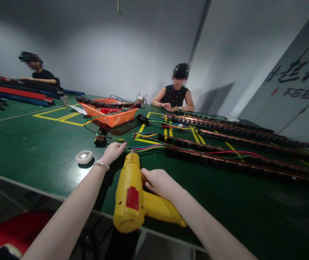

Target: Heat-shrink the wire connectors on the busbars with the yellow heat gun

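My right hand point(158, 182) is closed around the handle of a yellow heat gun point(129, 191), whose metal nozzle points away from me at the wires. My left hand point(113, 151) pinches thin wires just left of the nozzle. Blue, pink and yellow wires point(149, 147) run from there to a long dark bar with copper-coloured windings point(211, 159). On the left side of my fingers, a yellow-green wire leads to a small black and copper part point(100, 139). The exact spot gripped is hidden by my fingers.
A white dish point(84, 157) stands left of my left hand. Behind it is an orange basket point(116, 118) with a wound bar across it. More bars point(238, 139) lie on the right of the green table point(48, 144). Two people sit across the table, at the far side and far left.
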### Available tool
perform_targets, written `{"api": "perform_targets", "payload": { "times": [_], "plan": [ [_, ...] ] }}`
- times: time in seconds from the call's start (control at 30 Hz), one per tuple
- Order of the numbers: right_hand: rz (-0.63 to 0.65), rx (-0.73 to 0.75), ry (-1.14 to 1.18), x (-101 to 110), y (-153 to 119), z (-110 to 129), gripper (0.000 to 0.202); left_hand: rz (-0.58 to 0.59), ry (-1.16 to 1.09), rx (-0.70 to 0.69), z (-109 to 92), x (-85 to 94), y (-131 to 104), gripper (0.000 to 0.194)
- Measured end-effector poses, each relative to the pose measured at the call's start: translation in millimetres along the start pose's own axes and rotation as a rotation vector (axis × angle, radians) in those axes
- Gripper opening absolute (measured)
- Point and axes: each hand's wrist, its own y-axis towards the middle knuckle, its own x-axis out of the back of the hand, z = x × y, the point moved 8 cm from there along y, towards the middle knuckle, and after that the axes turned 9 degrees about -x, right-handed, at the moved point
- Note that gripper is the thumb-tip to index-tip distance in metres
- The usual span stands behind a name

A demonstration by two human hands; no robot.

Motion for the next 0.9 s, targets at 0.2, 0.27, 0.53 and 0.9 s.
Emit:
{"api": "perform_targets", "payload": {
  "times": [0.2,0.27,0.53,0.9],
  "plan": [
    [-0.046,0.056,0.011,-0.3,13.0,26.9,0.018,-0.036,-0.025,-0.026,12.3,-1.0,5.0,0.062],
    [-0.053,0.062,0.017,-0.3,14.0,28.4,0.018,-0.046,-0.029,-0.021,15.9,-0.5,5.5,0.062],
    [-0.072,0.077,0.026,2.4,13.6,26.3,0.018,-0.034,-0.026,-0.013,14.8,0.2,3.9,0.062],
    [-0.106,0.104,-0.009,3.5,14.5,26.8,0.018,-0.014,-0.041,-0.018,18.9,-2.4,2.6,0.064]
  ]
}}
